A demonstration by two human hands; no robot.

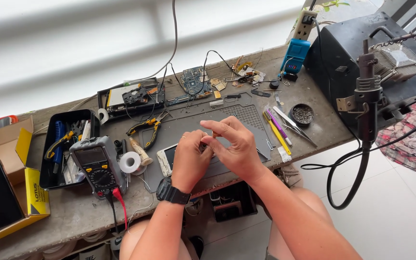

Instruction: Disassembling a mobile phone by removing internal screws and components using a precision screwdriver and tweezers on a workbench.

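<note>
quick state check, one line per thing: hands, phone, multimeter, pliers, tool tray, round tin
left hand: fingers pinched on a small part, too small to tell
right hand: fingers pinched on the same small part
phone: flat on the grey mat, partly under the hands
multimeter: lying face up, leads plugged in
pliers: lying on the mat, handles apart
tool tray: open, full of tools
round tin: open, no lid

Cluttered workbench (314,130): mat (203,123), multimeter (97,166), pliers (148,127)
</note>
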